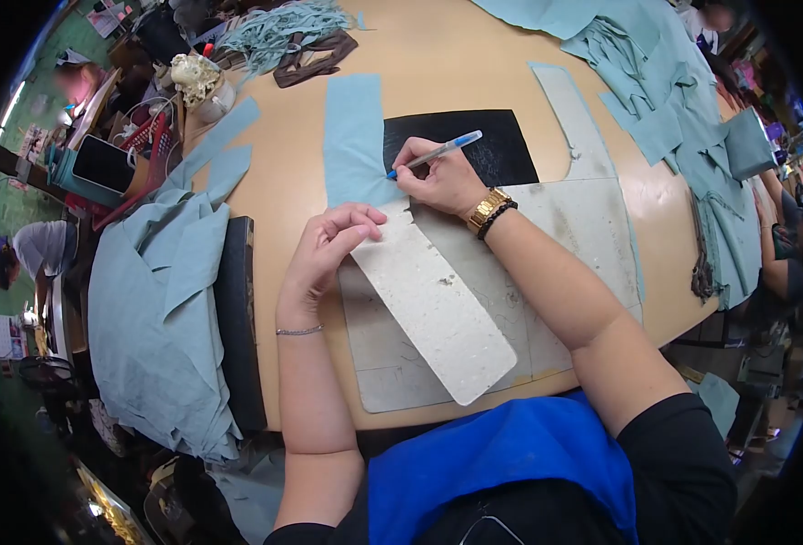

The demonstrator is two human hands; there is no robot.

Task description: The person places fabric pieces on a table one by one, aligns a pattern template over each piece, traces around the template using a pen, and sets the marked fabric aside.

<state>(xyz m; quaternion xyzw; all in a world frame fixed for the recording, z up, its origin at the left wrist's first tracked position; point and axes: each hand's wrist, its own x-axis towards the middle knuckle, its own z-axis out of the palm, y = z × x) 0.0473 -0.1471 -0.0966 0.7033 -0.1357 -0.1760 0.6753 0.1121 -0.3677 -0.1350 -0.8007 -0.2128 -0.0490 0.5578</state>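
My right hand [444, 182] is closed around a ballpoint pen [438, 153] with a clear barrel and blue ends. The pen's lower tip meets the right edge of a light blue-green strip of material [354, 118]. My left hand [338, 238] has its thumb and fingers at the upper end of a long pale cardboard template [438, 300], gripping its corner. The template slants toward me, its rounded end near my body. Beneath it lies a larger grey board [388, 363], and a black sheet [501, 136] sits behind my right hand.
Stacked blue-green material [165, 309] hangs at the left beside a dark board edge [239, 336]. More of it [674, 100] is heaped at the right. A pale curved template [578, 118] lies on the tan table [438, 64]; thin offcuts [279, 36] pile up at the back.
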